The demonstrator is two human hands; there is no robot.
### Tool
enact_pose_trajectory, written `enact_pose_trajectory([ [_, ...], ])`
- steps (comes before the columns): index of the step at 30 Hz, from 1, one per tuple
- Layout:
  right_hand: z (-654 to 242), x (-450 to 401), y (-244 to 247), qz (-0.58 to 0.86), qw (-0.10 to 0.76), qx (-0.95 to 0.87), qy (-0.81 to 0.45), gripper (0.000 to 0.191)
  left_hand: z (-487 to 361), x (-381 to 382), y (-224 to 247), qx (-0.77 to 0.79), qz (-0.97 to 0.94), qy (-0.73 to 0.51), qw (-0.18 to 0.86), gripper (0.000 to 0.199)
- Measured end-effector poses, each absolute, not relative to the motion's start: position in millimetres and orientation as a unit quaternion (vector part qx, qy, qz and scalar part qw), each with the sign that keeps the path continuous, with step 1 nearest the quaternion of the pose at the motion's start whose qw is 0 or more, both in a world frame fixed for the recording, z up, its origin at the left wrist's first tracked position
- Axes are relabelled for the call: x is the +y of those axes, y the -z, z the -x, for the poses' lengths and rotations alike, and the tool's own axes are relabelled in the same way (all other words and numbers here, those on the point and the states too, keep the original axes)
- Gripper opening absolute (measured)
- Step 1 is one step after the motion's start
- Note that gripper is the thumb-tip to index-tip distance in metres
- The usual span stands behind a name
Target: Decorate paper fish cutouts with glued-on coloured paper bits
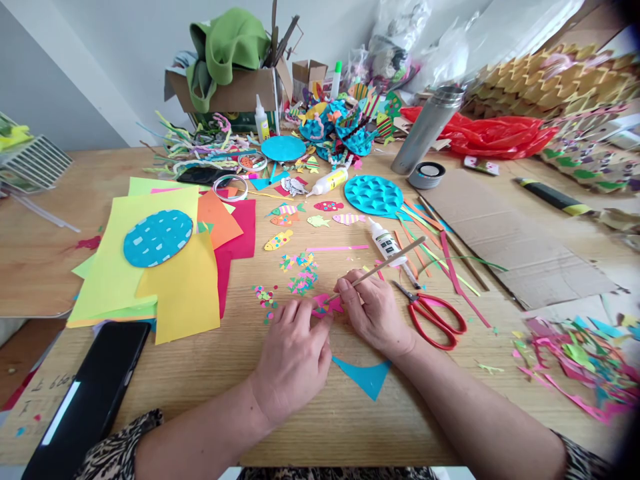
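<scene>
My right hand [373, 310] is closed round a thin wooden stick [390, 263], its lower tip on a small pink paper fish [327, 305]. My left hand [295, 350] presses its fingertips on the fish's near left edge, fingers bent together. Just beyond lie small paper triangles [303, 277] and coloured paper dots [264, 295]. Several decorated paper fish, among them a yellow one [279, 240], lie farther back. A white glue bottle [386, 241] lies behind my right hand. Between my forearms is a blue paper scrap [365, 377].
Red-handled scissors [437, 320] lie right of my right hand, near paper scraps [575, 360] and cardboard [515, 233]. Coloured paper sheets [187, 300] and a black phone [95, 393] are at left. A steel flask [427, 130] and a blue scalloped disc [374, 195] stand farther back.
</scene>
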State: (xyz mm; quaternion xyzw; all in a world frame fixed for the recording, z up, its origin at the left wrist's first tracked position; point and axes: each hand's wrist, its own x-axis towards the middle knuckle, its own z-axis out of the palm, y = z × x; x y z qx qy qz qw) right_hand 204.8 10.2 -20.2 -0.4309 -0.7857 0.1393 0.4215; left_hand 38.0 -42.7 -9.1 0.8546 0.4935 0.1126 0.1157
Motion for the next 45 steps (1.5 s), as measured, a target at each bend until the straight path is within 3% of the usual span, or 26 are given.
enact_pose_trajectory([
  [26, -215, 14, 31, 0.444, 0.414, -0.763, -0.221, 0.027, -38, -43, 10, 0.499, -0.854, -0.1, 0.112, 0.036],
  [45, -214, 14, 26, 0.437, 0.402, -0.776, -0.212, 0.029, -38, -44, 9, 0.502, -0.852, -0.093, 0.115, 0.035],
])
